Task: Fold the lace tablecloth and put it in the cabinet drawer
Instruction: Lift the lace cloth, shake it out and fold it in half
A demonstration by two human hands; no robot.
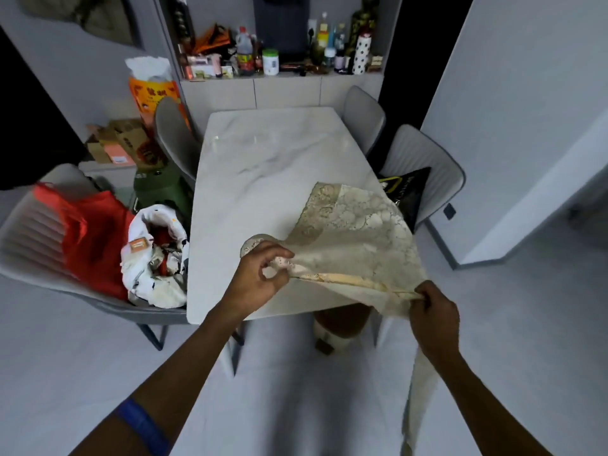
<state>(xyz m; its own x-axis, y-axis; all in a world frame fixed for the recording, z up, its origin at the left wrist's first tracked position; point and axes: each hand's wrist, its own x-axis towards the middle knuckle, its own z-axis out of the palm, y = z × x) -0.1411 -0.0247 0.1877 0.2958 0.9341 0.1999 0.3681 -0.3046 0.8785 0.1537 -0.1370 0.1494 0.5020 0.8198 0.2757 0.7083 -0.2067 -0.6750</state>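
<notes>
— Where have you got to with it?

— Not far, I'd say. The marble table [263,153] is mostly bare, and the lace tablecloth [355,238] covers only its near right corner, one part spread on the top, the rest lifted towards me and a long tail hanging off the table edge down past my right arm. It looks doubled along the edge I'm holding, so I'd judge a first fold is being made, not finished.

— And the drawer?

— The cabinet [283,90] stands at the far end of the table, beyond the chairs, its fronts all closed as far as I can see. Which one is the drawer I cannot tell. Nothing of the cloth is near it.

— What are your hands doing?

— My left hand [260,274] is curled nearly closed, thumb and forefinger pinching the lace border above the table's near edge. My right hand [434,311] is closed tight on the same border further along, just off the table's corner, so the edge runs taut between the two.

— So what's left?

— Most of it, I reckon: gather the hanging tail, fold it down small, carry it over, open the drawer and lay it in.
</notes>
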